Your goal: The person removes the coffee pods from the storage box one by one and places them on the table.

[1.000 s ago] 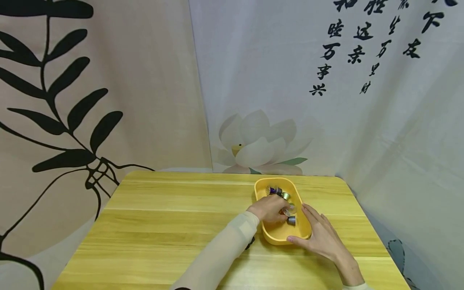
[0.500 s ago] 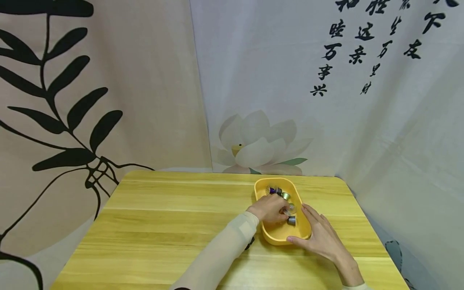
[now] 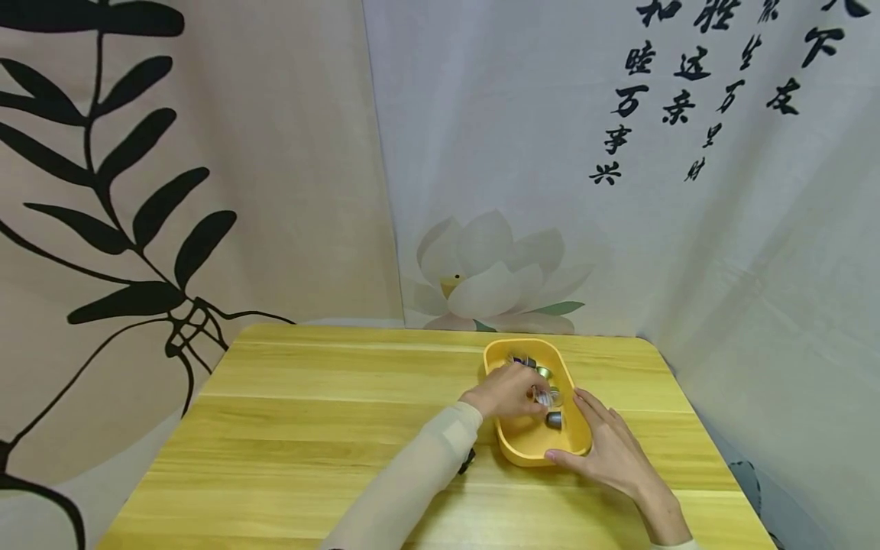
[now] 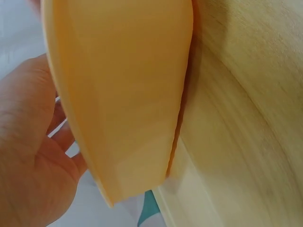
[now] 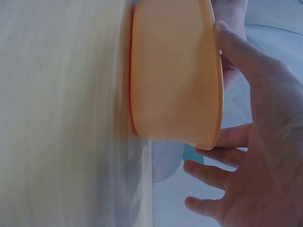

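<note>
A yellow rectangular plastic bin (image 3: 532,451) stands on the wooden table, holding several small coffee capsules. My left hand (image 3: 510,391) reaches in over its left rim, with a clear, shiny cup-shaped capsule (image 3: 543,398) between thumb and curled fingers. Just below the fingertips lies a grey-blue capsule (image 3: 554,420); a green one (image 3: 544,372) and a dark one (image 3: 528,362) lie farther back. My right hand (image 3: 615,451) rests along the bin's right side, thumb at the near corner, fingers fairly straight. Both wrist views show the bin's outer wall (image 5: 175,71), hiding the capsules.
The wooden table (image 3: 330,428) stretches left of the bin, its back edge close behind the bin. A small dark object (image 3: 467,461) shows partly behind the left forearm. A patterned cloth backdrop (image 3: 481,153) hangs behind the table.
My left hand has shifted slightly left inside the bin, and the clear capsule at its fingertips shows more. The right hand and the bin have stayed in place.
</note>
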The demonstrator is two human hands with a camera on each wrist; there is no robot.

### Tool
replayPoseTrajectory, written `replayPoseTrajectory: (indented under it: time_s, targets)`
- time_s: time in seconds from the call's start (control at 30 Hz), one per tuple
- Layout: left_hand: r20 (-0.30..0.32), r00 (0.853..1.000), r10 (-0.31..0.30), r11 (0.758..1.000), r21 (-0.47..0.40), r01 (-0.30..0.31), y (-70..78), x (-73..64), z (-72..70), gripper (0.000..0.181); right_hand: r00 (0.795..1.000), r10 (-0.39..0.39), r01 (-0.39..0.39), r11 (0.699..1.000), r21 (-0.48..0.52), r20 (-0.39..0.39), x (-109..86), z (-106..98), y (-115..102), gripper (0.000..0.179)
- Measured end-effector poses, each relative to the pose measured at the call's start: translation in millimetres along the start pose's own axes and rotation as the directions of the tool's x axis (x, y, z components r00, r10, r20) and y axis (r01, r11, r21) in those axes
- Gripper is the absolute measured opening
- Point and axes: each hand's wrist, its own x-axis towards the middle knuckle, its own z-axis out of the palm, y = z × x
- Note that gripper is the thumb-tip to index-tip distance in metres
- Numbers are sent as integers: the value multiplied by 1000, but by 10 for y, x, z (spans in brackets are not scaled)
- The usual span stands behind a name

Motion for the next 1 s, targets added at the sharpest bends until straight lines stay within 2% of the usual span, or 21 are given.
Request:
replayPoseTrajectory:
  time_s: [0.17, 0.33, 0.6, 0.87, 1.0]
  targets:
    - [-13, 1000, 8, 997, -74, -9, -35, -62, -67, 35, 1000, -4, 4, 1000, -3, -3, -1, 8, 9, 118]
    - [-40, 999, 18, 993, -118, -22, -80, -139, -146, 36, 1000, -6, 6, 1000, 3, -1, -4, 5, 27, 118]
    - [-107, 994, 10, 988, -155, -27, -136, -287, -284, 31, 992, -63, 65, 998, 13, -106, -15, 88, 116, 116]
    - [-138, 990, -4, 982, -190, -23, -217, -438, -361, 31, 1000, 6, -6, 1000, 9, -7, 5, 18, 61, 120]
    - [-174, 985, -10, 975, -221, -29, -272, -540, -404, 31, 1000, 20, -20, 1000, 4, 11, 11, 24, 64, 120]
